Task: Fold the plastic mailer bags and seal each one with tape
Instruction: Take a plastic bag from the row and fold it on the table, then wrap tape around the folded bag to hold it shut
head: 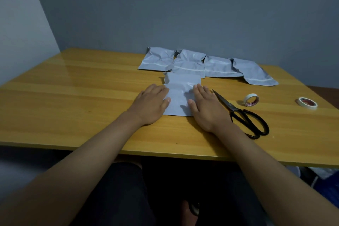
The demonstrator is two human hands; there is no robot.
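We press both hands, left hand (151,104) and right hand (206,107), flat with straight fingers on the grey mailer bag (180,95) at mid-desk (73,97), scissors (242,115) just beside the right.
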